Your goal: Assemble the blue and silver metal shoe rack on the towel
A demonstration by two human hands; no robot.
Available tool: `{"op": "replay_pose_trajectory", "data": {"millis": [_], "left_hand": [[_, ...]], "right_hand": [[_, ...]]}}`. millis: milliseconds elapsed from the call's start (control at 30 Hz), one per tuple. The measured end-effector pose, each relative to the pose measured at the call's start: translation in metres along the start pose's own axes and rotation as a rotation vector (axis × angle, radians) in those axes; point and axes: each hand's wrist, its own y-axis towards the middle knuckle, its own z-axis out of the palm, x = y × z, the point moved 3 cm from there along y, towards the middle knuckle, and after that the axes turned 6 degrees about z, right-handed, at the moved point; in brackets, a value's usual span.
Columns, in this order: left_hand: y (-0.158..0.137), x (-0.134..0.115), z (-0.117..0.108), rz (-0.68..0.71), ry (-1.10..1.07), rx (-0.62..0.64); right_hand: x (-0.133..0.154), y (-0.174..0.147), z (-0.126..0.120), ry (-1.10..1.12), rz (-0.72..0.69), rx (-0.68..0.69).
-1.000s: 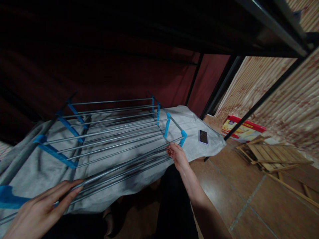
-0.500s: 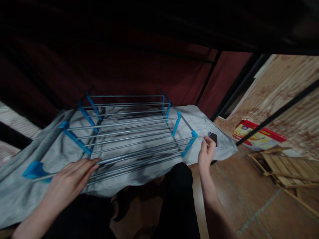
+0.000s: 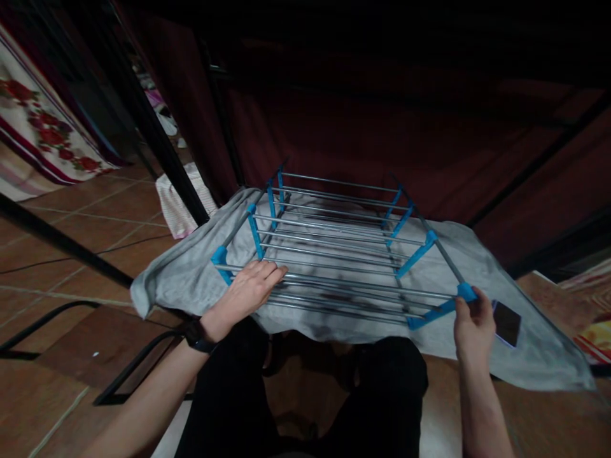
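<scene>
A shoe rack point(image 3: 340, 230) of grey metal tubes and blue plastic brackets lies on a grey cloth point(image 3: 184, 283) before me. My left hand point(image 3: 252, 285) is closed over the front tube near its left end, beside the blue left corner connector point(image 3: 219, 256). At the front right, my right hand point(image 3: 475, 324) grips the blue corner connector point(image 3: 466, 292), thumb on the near side; part of the connector is hidden by the fingers. A dark phone point(image 3: 506, 323) rests on the cloth just right of that hand.
Black metal posts point(image 3: 162, 127) and a dark red curtain point(image 3: 334, 133) stand behind the rack. To the left, a black-framed stool or chair point(image 3: 95, 350) is on the tiled floor. A floral blanket point(image 3: 52, 130) hangs at the far left. My knees point(image 3: 398, 366) are under the front edge.
The view has swung left. My right hand has moved from beside the phone onto the right corner connector. My left hand stays on the front tube.
</scene>
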Motion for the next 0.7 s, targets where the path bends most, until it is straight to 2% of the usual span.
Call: {"op": "replay_pose_trajectory", "data": {"millis": [333,700], "left_hand": [[-0.001,-0.003,0.003,-0.093,-0.098,-0.062],[0.006,-0.011,0.008,-0.259,-0.159,-0.013]], "right_hand": [[0.004,0.003,-0.004,-0.065,-0.013,-0.027],[-0.005,0.001,-0.004,-0.137,-0.001,-0.098]]}}
